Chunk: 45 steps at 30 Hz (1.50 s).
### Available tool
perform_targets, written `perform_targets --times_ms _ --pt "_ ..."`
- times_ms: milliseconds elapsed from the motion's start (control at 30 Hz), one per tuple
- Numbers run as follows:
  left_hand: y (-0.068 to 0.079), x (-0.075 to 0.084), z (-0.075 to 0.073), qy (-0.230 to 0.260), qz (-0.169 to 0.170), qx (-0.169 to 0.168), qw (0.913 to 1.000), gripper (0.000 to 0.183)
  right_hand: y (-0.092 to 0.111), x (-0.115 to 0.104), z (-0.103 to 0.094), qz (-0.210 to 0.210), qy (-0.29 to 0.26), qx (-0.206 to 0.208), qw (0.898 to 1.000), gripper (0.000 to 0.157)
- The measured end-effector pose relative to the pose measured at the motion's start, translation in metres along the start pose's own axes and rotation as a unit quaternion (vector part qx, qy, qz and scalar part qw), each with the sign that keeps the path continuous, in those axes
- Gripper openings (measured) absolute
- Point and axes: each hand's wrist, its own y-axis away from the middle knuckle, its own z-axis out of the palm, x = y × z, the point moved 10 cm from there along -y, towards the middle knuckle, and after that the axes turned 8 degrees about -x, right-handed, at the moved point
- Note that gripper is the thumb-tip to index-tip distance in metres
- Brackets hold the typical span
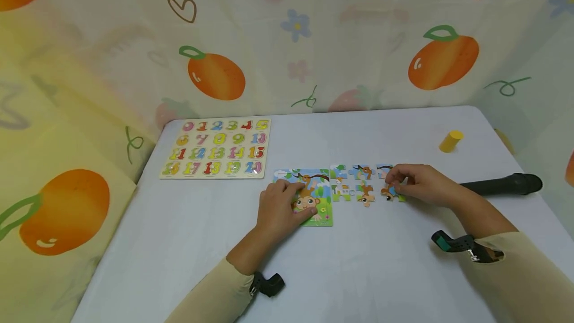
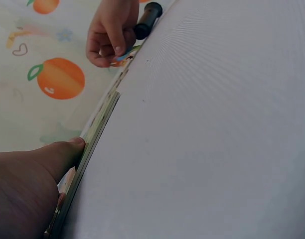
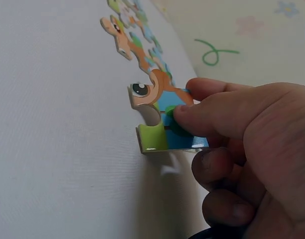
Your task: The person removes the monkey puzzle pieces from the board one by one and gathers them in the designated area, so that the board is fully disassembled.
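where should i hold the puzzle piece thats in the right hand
Probably pinch the puzzle piece by the edge opposite its notch, from the right, where the right hand is: it's thin and flat, and this grip leaves the notch uncovered.

There were two hands, two wristbands, six puzzle pieces, one monkey board, one number board, one yellow cylinder, one black rod.

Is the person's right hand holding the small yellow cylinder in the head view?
No, the right hand pinches a flat, multicoloured jigsaw piece, while the yellow cylinder sits apart on the white tabletop.
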Motion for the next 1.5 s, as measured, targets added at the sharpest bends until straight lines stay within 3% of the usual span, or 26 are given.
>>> perform_targets --times_ms 300,767,933,1300,1500 --pt "0.000 -0.001 0.000 0.001 0.002 0.003 1.0000 0.071 -0.002 -0.004 0.004 -0.016 0.048 0.003 0.999 0.021" --pt "0.001 -0.001 -0.001 0.002 -0.002 0.000 1.0000 0.070 -0.002 -0.003 0.008 0.007 0.097 0.022 0.995 0.016" --pt "0.002 0.000 -0.001 0.002 -0.001 -0.001 1.0000 0.070 0.000 -0.009 0.004 -0.010 0.109 0.041 0.993 0.018" --pt "0.006 0.003 -0.002 0.016 0.017 -0.003 0.9997 0.071 0.012 -0.016 -0.015 -0.014 0.048 0.167 0.985 0.014" --pt "0.009 -0.003 -0.015 0.060 0.016 0.004 0.9980 0.061 0.007 -0.024 -0.004 -0.012 -0.012 0.145 0.989 0.010"
